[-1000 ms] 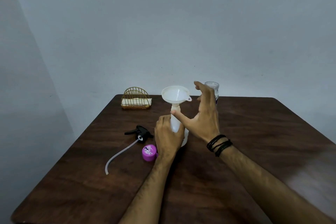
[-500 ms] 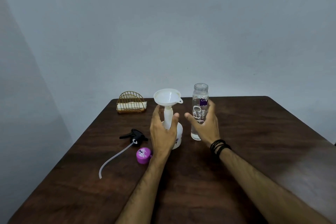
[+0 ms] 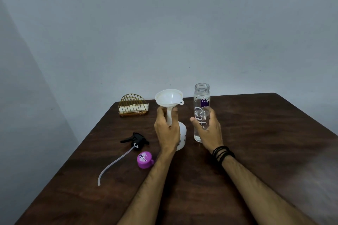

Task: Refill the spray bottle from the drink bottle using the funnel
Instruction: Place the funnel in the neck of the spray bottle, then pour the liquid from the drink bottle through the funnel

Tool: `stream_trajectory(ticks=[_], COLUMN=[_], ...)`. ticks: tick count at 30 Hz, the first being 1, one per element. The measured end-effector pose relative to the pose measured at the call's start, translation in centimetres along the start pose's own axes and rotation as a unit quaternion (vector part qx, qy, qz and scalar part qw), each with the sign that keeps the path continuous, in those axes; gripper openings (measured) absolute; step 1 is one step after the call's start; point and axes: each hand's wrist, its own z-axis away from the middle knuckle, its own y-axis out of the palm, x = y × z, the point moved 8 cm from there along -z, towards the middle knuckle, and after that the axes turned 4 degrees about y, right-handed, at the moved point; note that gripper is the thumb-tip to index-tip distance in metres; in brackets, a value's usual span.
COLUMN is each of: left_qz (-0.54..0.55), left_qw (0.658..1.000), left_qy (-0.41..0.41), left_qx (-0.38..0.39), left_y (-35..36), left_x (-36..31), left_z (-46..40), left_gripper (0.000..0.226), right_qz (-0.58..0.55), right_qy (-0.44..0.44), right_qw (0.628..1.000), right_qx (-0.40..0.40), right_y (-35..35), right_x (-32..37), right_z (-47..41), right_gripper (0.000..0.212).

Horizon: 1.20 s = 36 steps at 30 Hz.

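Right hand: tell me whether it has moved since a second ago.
Yes. The right hand has gone from beside the funnel rightward to the drink bottle, and now curls round it on the table.

The setting is a plain domestic room, most likely a dining corner of a home. A dark wooden bench [image 3: 256, 151] with rounded corners stands close to a bare, pale painted wall [image 3: 164, 23], which meets a second wall at the left. A gold wire napkin holder [image 3: 133, 105] containing white napkins sits at the far left of the bench. Household items lie nearby: a purple cap [image 3: 144, 159] and a black sprayer head [image 3: 136, 140] with its tube. Lighting is dim and even.
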Motion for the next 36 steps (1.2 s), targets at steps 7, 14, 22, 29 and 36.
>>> stream_trajectory(ticks=[7,14,22,29,36], left_qz=[0.003,0.014,0.048,0.040,0.047], left_qw=[1.000,1.000,0.999,0.999,0.998], left_qy=[0.031,0.012,0.020,0.012,0.039], left_qx=[0.004,-0.014,0.007,-0.007,-0.026], left_y=[1.7,1.9,2.2,2.2,2.0], left_x=[0.1,1.0,0.8,1.1,0.8], left_z=[0.1,0.3,0.2,0.3,0.4], left_gripper=[0.043,0.025,0.034,0.032,0.032], right_qz=[0.000,0.001,0.021,0.049,0.119], right_qy=[-0.009,-0.014,-0.040,-0.060,-0.084], right_qw=[1.000,1.000,0.999,0.997,0.989], right_qx=[-0.016,-0.019,0.001,0.004,-0.009], right_y=[-1.0,-1.5,-1.3,-1.9,-3.3], right_x=[-0.2,0.1,0.9,1.9,4.2], right_z=[-0.3,-0.8,-0.7,-0.8,-2.6], right_gripper=[0.058,0.054,0.062,0.066,0.065])
